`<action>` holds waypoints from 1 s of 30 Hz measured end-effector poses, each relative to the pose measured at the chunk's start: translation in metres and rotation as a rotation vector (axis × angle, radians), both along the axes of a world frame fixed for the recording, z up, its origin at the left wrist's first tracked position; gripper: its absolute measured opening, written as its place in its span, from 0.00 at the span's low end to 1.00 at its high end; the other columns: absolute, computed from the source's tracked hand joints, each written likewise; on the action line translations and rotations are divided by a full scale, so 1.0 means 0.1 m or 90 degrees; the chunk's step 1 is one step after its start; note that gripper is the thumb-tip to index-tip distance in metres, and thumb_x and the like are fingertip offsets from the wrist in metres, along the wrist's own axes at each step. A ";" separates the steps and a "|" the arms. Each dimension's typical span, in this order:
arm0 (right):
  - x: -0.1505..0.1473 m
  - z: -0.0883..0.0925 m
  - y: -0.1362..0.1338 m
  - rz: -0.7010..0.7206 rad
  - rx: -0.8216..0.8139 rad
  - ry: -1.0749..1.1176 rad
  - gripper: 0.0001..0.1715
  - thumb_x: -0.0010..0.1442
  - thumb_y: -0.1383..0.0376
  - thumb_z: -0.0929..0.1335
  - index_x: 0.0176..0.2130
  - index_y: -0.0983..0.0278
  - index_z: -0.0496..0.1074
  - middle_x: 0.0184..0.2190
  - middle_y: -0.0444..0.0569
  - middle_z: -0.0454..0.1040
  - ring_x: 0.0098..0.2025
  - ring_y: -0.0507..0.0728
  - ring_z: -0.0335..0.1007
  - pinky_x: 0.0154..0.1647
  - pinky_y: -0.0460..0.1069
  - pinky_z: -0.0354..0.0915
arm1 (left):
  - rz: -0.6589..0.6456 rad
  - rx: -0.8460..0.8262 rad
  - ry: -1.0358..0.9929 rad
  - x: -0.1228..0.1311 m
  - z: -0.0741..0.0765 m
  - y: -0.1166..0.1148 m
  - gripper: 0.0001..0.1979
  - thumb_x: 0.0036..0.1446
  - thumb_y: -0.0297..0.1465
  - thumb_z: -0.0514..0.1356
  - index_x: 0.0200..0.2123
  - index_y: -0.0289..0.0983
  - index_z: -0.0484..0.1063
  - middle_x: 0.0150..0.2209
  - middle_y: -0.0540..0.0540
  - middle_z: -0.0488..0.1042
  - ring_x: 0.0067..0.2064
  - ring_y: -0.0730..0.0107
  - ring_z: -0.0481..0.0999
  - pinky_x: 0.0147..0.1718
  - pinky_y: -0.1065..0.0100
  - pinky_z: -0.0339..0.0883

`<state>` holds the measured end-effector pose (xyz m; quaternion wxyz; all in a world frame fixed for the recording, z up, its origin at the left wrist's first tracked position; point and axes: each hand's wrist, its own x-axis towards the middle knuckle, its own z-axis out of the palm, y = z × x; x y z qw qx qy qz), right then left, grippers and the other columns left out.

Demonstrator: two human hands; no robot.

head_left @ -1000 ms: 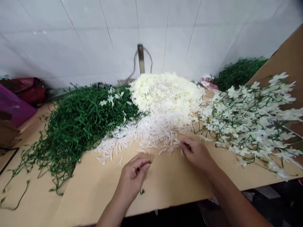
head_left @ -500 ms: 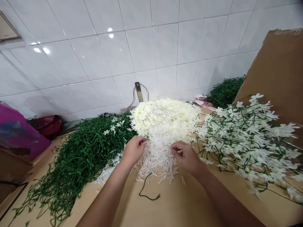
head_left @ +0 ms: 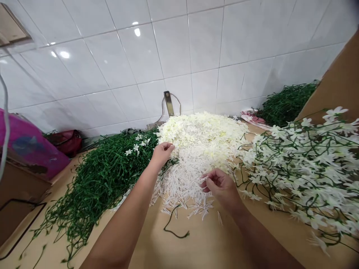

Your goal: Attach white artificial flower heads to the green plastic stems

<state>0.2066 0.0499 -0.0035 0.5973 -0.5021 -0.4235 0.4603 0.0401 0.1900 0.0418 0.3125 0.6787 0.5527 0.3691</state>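
My left hand [head_left: 163, 153] is pinched at the left edge of a heap of pale yellow-white artificial flower heads [head_left: 202, 129]. What its fingertips hold, if anything, is hidden. Lower and to the right, my right hand [head_left: 221, 184] has thumb and forefinger closed on a thin white stamen-like piece, over the pile of such white pieces [head_left: 182, 179]. Left of my hands spreads a heap of green artificial stems [head_left: 103, 175], a few white flowers lying on it. One loose green stem [head_left: 175, 233] lies on the table in front of the pile.
White flowers on green stems [head_left: 305, 164] are heaped at the right, beside a cardboard sheet [head_left: 336, 78]. More green stems [head_left: 291, 101] lie behind. A purple bag [head_left: 33, 145] and a dark red pouch [head_left: 64, 142] stand left. A tiled wall [head_left: 174, 45] closes the back.
My left hand has moved up and away, from the white pieces to the flower heads. My right hand stays over the pile, slightly lower. The view has shifted a little.
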 end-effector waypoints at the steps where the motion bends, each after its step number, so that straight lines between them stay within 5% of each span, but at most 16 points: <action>1: 0.00 0.00 0.00 -0.006 -0.001 0.008 0.11 0.45 0.62 0.69 0.22 0.65 0.62 0.27 0.47 0.71 0.23 0.49 0.69 0.21 0.45 0.69 | -0.014 -0.019 -0.039 -0.02 0.01 -0.06 0.10 0.47 0.38 0.58 0.25 0.35 0.68 0.22 0.50 0.68 0.28 0.71 0.67 0.32 0.70 0.60; 8: -0.02 -0.11 0.04 -0.037 -0.010 -0.010 0.09 0.45 0.63 0.68 0.26 0.64 0.62 0.18 0.40 0.65 0.20 0.48 0.64 0.22 0.46 0.67 | -0.049 -0.165 -0.225 -0.09 -0.18 -0.63 0.14 0.39 0.38 0.63 0.23 0.34 0.68 0.20 0.52 0.68 0.23 0.78 0.64 0.26 0.73 0.57; 16: -0.12 -0.20 -0.02 -0.020 0.074 -0.163 0.15 0.51 0.60 0.67 0.38 0.65 0.67 0.32 0.49 0.68 0.33 0.53 0.66 0.32 0.48 0.66 | -0.062 -0.217 -0.386 0.01 -0.39 -1.15 0.17 0.42 0.42 0.62 0.21 0.34 0.63 0.19 0.54 0.61 0.23 0.80 0.57 0.24 0.75 0.52; 22: -0.22 -0.19 -0.09 0.144 0.077 -0.189 0.11 0.53 0.59 0.67 0.32 0.65 0.68 0.25 0.45 0.68 0.27 0.51 0.64 0.29 0.47 0.63 | -0.078 -0.229 -0.379 0.14 -0.51 -1.26 0.18 0.43 0.44 0.61 0.23 0.35 0.62 0.20 0.55 0.59 0.23 0.80 0.56 0.23 0.74 0.51; 30: -0.23 -0.16 -0.06 0.148 -0.025 -0.091 0.15 0.51 0.55 0.67 0.27 0.65 0.66 0.20 0.42 0.64 0.22 0.48 0.58 0.23 0.44 0.57 | -0.093 -0.290 -0.415 0.09 -0.53 -1.23 0.17 0.43 0.43 0.61 0.23 0.34 0.64 0.19 0.55 0.59 0.21 0.81 0.55 0.21 0.75 0.48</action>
